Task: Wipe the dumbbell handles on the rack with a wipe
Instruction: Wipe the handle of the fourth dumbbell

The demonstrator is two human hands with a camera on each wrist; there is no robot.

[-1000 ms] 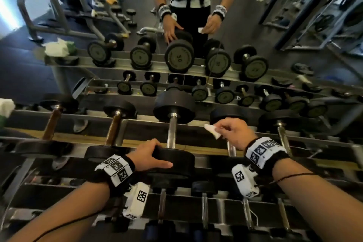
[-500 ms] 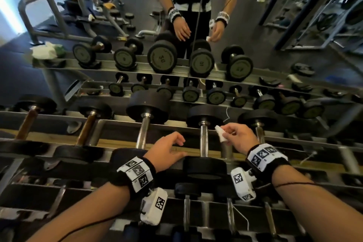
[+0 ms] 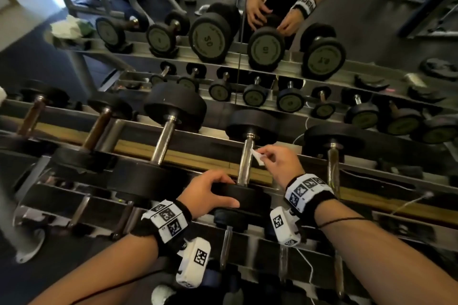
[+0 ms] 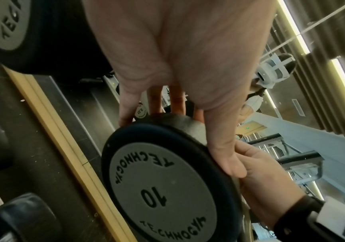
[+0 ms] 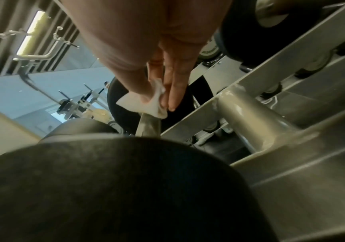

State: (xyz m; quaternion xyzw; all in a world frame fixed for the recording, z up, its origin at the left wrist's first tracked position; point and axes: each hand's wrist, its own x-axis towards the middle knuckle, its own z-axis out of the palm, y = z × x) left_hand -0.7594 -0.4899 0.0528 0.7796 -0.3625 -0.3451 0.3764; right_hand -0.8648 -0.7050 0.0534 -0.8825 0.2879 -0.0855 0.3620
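Observation:
A row of black dumbbells lies across the top tier of the grey rack (image 3: pixel 371 163). My left hand (image 3: pixel 213 193) grips the near head (image 3: pixel 244 197) of the dumbbell marked 10 (image 4: pixel 163 188), fingers over its top and thumb on its side. My right hand (image 3: pixel 277 161) pinches a small white wipe (image 3: pixel 257 157) against the upper part of that dumbbell's steel handle (image 3: pixel 244 163). In the right wrist view the wipe (image 5: pixel 144 103) sits between thumb and fingers on the handle (image 5: pixel 148 126).
More dumbbells lie left (image 3: pixel 163 141) and right (image 3: pixel 333 163) on the same tier, and smaller ones on the tier below. A mirror behind the rack reflects the dumbbells and my hands. A crumpled white cloth (image 3: pixel 67 27) shows in the mirror at upper left.
Both hands moved one dumbbell to the right. My left hand let go of the bigger dumbbell's head and now grips the head marked 10; the wipe now touches that handle.

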